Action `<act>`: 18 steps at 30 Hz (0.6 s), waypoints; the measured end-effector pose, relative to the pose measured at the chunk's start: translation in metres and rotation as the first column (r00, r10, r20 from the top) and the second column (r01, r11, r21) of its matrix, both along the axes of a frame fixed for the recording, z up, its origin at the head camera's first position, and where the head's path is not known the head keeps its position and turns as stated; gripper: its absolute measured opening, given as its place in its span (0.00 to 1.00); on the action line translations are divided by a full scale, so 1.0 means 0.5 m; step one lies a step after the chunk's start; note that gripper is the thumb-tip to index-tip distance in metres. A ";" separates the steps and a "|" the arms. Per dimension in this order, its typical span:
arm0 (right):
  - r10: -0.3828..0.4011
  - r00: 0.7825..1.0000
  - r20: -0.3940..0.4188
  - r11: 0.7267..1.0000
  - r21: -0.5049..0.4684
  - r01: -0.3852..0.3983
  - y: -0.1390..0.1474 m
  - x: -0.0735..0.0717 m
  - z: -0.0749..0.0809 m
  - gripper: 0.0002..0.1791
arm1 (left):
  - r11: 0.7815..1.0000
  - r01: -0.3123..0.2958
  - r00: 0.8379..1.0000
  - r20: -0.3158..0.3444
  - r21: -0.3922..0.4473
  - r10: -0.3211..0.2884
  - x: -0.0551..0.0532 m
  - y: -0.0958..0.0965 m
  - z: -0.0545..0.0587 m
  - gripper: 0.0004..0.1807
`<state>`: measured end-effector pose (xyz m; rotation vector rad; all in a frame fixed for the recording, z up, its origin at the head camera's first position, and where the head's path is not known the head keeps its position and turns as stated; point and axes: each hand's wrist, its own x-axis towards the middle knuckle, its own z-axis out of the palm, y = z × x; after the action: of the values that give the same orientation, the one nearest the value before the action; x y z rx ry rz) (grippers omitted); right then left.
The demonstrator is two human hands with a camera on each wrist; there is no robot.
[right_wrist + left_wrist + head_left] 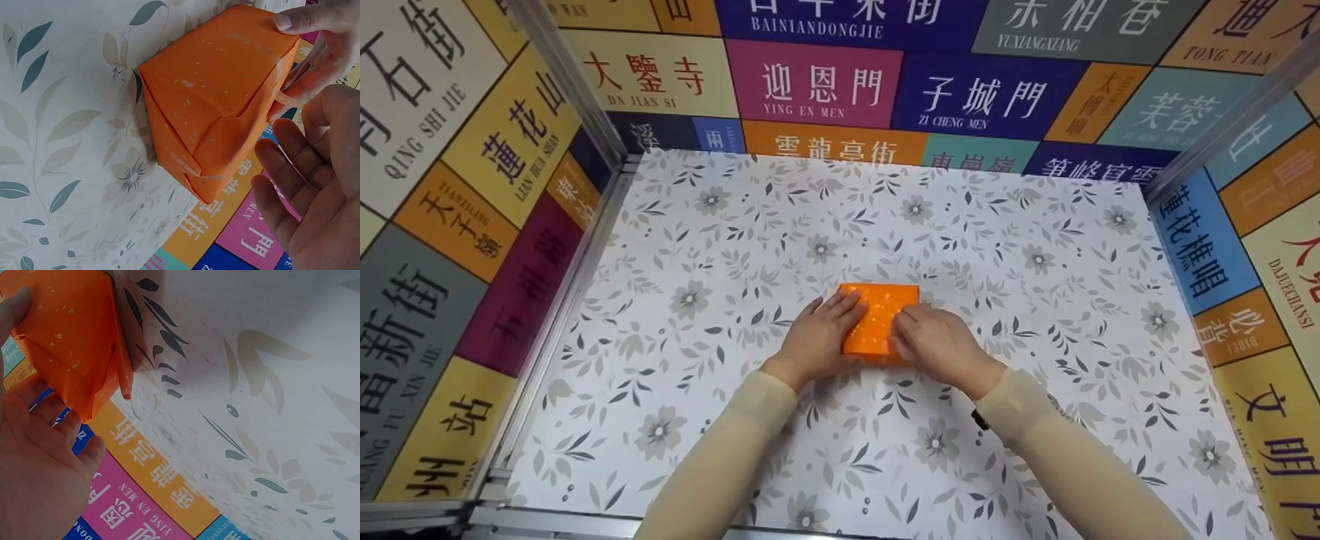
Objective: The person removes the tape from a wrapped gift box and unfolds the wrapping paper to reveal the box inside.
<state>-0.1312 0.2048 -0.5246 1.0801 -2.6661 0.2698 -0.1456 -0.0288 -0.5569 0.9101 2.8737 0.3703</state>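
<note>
A small box wrapped in orange paper with gold flecks (879, 319) lies on the floral-patterned surface, between both hands. My left hand (821, 336) holds its left side, the thumb on one face and the fingers along another. The left wrist view shows that thumb against the orange wrapping (73, 332). At the right side, my right hand (943, 343) has its thumb and forefinger pinched on a thin, clear strip of tape (287, 99) that runs from the box. Folded paper flaps form the box's end (208, 152), with shiny clear bands across the wrapping. The tape's far end is hidden.
The white floral-covered tabletop (690, 247) spreads around the hands. Colourful panels with printed place names (817, 82) stand along the back, left and right. A metal frame rail (562, 307) runs down the left edge.
</note>
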 end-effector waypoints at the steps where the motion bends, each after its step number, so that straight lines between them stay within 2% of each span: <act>1: 0.003 1.000 -0.001 1.000 -0.002 -0.003 0.001 0.003 0.001 0.06 | 1.000 -0.001 1.000 0.001 0.001 0.001 0.000 0.000 0.000 0.49; 18: 0.013 1.000 -0.012 1.000 -0.004 -0.013 0.015 0.029 0.019 0.05 | 1.000 -0.006 1.000 0.000 0.002 0.006 -0.001 0.001 -0.003 0.49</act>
<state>-0.1166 0.2122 -0.5152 1.0947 -2.6477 0.2698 -0.1462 -0.0284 -0.5585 0.9026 2.8769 0.3733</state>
